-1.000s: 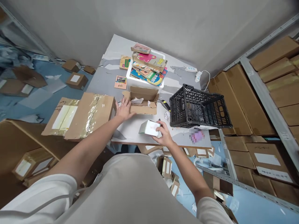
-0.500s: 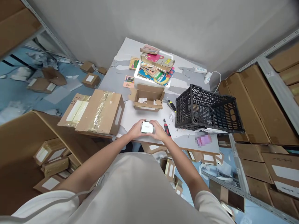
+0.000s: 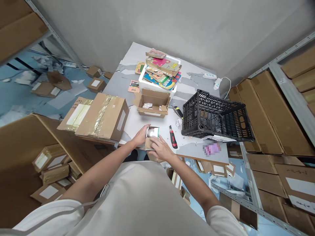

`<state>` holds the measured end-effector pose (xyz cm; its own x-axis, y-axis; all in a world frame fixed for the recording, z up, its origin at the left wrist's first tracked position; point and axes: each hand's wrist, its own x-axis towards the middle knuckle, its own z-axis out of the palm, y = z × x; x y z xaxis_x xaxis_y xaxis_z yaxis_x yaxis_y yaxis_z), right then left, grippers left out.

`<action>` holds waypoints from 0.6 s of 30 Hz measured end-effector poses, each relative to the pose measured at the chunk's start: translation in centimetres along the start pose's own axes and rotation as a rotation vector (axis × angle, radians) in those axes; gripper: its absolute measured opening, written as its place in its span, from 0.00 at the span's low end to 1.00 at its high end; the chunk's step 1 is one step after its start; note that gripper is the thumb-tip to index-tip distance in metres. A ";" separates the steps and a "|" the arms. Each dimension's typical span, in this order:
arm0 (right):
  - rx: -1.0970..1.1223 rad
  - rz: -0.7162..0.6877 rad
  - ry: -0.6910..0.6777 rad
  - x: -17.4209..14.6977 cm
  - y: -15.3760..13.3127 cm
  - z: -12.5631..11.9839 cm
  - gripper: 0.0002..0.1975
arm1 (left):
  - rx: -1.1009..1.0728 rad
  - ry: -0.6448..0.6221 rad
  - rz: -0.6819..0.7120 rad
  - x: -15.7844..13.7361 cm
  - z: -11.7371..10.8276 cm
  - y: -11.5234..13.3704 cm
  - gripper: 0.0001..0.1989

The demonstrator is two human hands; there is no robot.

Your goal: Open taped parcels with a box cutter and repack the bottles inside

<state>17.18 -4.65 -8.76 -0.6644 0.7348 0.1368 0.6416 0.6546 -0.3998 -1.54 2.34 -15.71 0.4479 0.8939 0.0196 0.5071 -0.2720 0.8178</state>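
Both hands are on a small white and brown box (image 3: 152, 133) at the near edge of the white table (image 3: 194, 149). My left hand (image 3: 140, 135) grips its left side. My right hand (image 3: 159, 148) covers its near side and a brown flap. The top of the box looks opened, with something white showing inside. Just right of the box lies a red and black utility knife (image 3: 173, 137). Farther back sits an open small cardboard box (image 3: 152, 103) with crumpled paper in it.
A taped cardboard carton (image 3: 102, 116) lies at the table's left. A black plastic crate (image 3: 215, 115) stands at the right. Stacked books (image 3: 161, 70) rest on a white box at the back. Metal shelves with cartons (image 3: 275, 108) line the right; boxes litter the blue floor.
My left hand left the open cardboard box and joined the right on the small box. The small box came toward the table's near edge, and its top now looks opened.
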 end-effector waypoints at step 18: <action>-0.264 0.107 -0.140 1.8 4.0 -3.8 0.19 | 0.157 -0.056 0.061 0.0 -1.1 3.5 0.43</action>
<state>20.03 -0.04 -6.64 -0.6222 0.7825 -0.0263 0.7760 0.6118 -0.1533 -0.55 1.74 -12.21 0.5195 0.8539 0.0311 0.5841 -0.3815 0.7165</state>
